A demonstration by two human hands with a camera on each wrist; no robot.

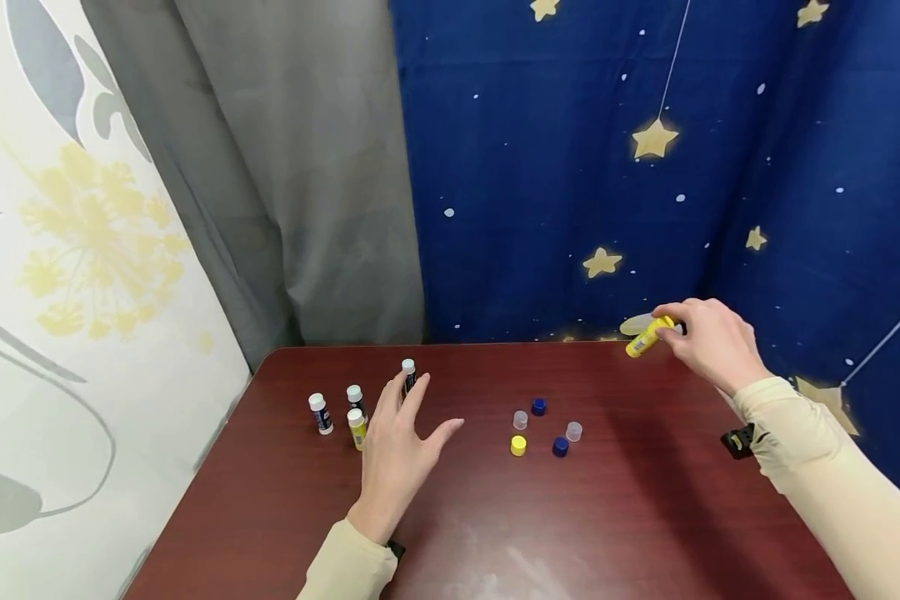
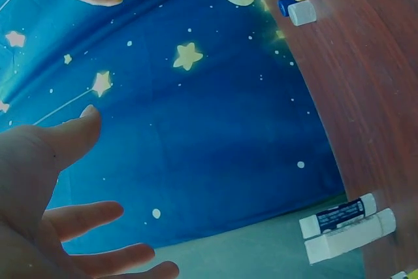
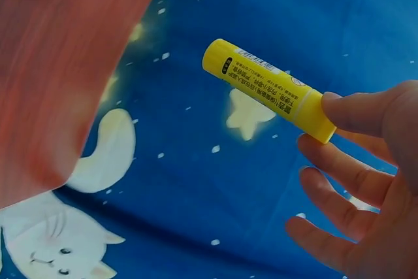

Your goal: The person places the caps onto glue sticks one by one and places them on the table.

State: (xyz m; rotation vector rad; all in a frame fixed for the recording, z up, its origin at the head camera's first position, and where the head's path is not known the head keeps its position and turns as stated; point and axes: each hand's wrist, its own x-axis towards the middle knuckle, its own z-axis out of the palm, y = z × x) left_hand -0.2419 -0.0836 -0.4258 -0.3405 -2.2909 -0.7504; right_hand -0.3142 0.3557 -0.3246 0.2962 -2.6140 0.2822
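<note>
My right hand (image 1: 712, 343) is raised above the table's far right edge and pinches a yellow glue stick (image 1: 645, 337) by one end. In the right wrist view, thumb and forefinger grip the yellow stick (image 3: 268, 86), which is tilted. My left hand (image 1: 397, 454), fingers spread and holding nothing, hovers at the left beside several upright sticks: a dark one with a white top (image 1: 320, 414), a yellow one with a white top (image 1: 357, 428), and a dark one (image 1: 409, 375) partly hidden behind the fingers.
Mid-table lie loose caps: a yellow cap (image 1: 518, 446), blue caps (image 1: 560, 447) (image 1: 538, 407) and clear caps (image 1: 573, 431) (image 1: 521, 420). A blue starry curtain (image 1: 540, 167) and a grey curtain (image 1: 337, 167) hang behind the table (image 1: 495, 517); a patterned wall stands at the left.
</note>
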